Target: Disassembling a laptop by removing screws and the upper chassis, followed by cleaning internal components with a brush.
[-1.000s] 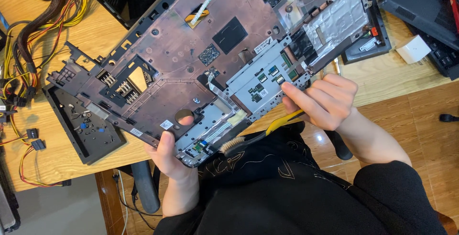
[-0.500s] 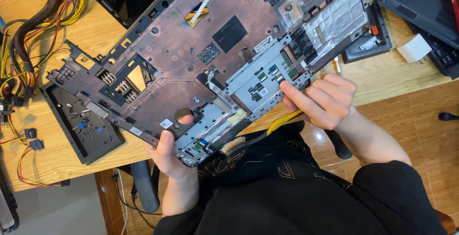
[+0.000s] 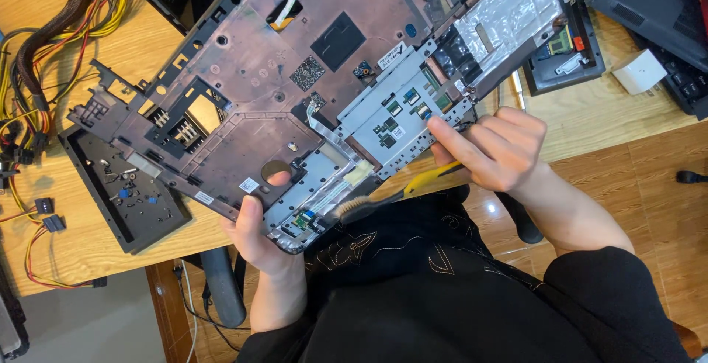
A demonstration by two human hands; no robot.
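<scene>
While the left hand [image 3: 258,234] clamps the near corner of the laptop base shell [image 3: 295,83], tilted diagonally away over the desk [image 3: 88,252], the right hand [image 3: 494,149] pinches its metal bracket [image 3: 398,123], seemingly gripping a yellow-handled tool [image 3: 420,183].

Bright, even indoor light, soft shadows. Glare on the silver foil shield [image 3: 509,12] far right. Sharp centre, slight softness and wide-angle stretch at edges.

the laptop shell [image 3: 295,75] runs past the top edge, hiding the left hand's [image 3: 259,232] fingers.
</scene>
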